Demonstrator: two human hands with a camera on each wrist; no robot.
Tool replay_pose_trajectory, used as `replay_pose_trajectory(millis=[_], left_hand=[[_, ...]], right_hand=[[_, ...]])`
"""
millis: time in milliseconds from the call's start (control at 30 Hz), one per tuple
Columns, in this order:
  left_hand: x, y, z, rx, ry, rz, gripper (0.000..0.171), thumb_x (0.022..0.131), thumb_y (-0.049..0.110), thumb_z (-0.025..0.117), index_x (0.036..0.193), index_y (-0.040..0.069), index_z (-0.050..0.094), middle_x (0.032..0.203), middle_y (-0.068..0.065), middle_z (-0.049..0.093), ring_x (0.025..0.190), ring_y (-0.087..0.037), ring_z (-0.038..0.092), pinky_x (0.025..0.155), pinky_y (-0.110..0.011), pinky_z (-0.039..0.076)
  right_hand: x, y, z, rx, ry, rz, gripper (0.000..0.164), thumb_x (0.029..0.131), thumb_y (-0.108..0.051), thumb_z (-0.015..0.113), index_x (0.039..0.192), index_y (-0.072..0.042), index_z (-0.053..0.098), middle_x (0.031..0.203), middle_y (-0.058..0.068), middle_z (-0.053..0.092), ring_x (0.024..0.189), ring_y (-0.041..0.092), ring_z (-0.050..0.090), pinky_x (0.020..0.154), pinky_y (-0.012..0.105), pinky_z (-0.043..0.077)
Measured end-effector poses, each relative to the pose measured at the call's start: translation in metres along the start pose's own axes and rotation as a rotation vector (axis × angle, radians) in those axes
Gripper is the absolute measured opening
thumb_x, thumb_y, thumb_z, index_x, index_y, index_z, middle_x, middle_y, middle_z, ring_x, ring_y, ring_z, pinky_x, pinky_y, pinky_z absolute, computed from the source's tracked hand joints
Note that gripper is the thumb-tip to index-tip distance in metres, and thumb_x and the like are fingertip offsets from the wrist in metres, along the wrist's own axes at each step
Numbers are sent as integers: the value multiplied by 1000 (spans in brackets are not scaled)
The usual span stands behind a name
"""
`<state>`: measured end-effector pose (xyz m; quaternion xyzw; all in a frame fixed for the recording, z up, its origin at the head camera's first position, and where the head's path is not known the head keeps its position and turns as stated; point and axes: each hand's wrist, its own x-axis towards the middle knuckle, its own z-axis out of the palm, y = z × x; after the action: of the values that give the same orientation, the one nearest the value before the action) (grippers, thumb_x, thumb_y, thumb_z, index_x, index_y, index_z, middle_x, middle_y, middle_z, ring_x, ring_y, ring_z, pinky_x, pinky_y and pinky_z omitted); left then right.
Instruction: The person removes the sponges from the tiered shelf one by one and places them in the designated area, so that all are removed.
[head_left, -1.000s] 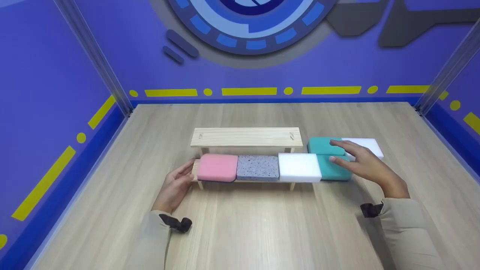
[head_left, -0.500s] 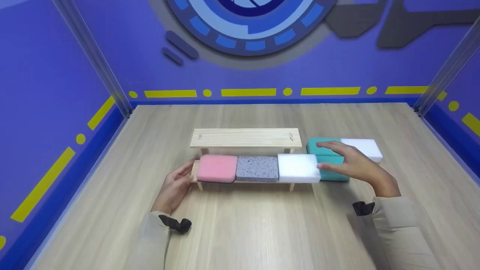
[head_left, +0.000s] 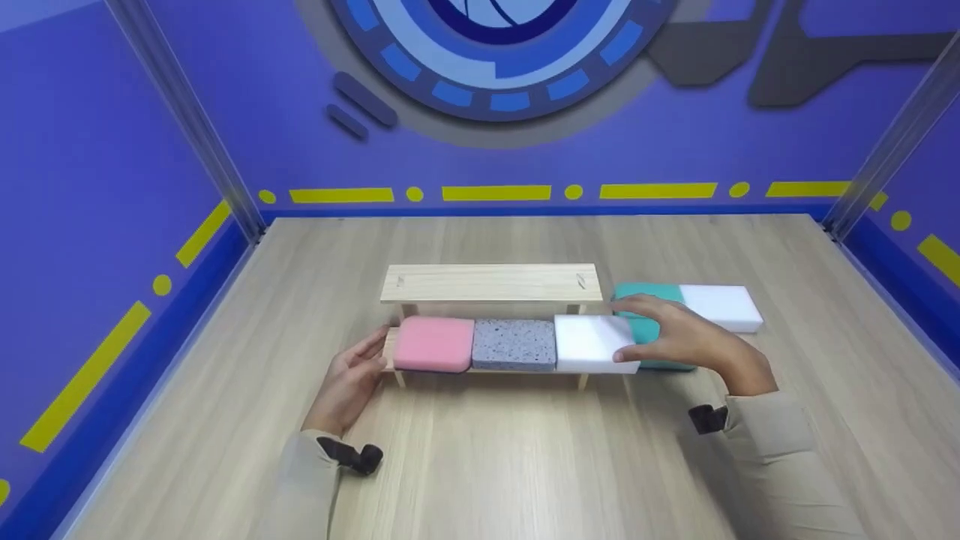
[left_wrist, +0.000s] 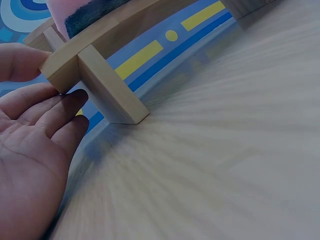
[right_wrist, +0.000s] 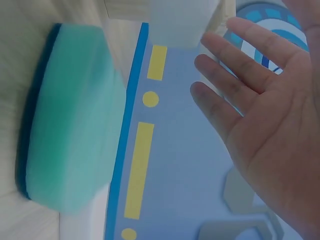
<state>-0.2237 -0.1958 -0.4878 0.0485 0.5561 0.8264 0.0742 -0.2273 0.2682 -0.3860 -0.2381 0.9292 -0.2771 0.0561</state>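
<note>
A two-step wooden stand (head_left: 487,283) carries three blocks on its lower step: a pink sponge (head_left: 433,345) with a dark scouring layer, a speckled grey block (head_left: 514,345) and a white sponge (head_left: 586,341). My left hand (head_left: 345,386) holds the left end of the lower step between thumb and fingers, as the left wrist view (left_wrist: 42,115) shows. At the white sponge's right end is my right hand (head_left: 686,341), thumb and fingers spread around that end. Its fingers lie fairly straight beside the white block (right_wrist: 182,22) in the right wrist view.
Two teal sponges (head_left: 643,290) lie on the table right of the stand, partly covered by the right hand. Another white block (head_left: 724,306) sits behind that hand. Blue patterned walls (head_left: 510,165) bound the wooden table (head_left: 487,457) at the back and sides.
My right hand has moved left, from over the teal sponges to the white sponge's right end. The left hand stays at the stand. The head view has tilted up slightly.
</note>
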Motion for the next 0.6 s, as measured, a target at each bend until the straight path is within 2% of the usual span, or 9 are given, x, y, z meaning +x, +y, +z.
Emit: replay_pose_trajectory(millis=[267,433,600], left_hand=[[0,-2,0,6,0,-10,63,88,-12,44,146,-13,22,156,-26,22,144,-33,21,103,-19,43],[0,-2,0,-2,10,-14,63,87,-13,44,146,-12,22,156,-25,22,144,-33,22,102,-20,44],[1,-3,0,-4,15,-15,63,87,-13,44,147,-11,23,156,-24,23,145,-31,22,102,-19,43]], right_hand=[[3,-5,8,-21,-44,-20,76,75,-44,78,139,-13,52,140,18,51,128,38,46,105,56,39],[5,-7,11,-29,-64,-27,79,73,-43,79,140,-13,50,142,20,47,130,40,44,104,58,39],[6,-9,13,-35,-74,-32,78,74,-40,79,141,-14,50,144,16,47,130,37,44,104,56,40]])
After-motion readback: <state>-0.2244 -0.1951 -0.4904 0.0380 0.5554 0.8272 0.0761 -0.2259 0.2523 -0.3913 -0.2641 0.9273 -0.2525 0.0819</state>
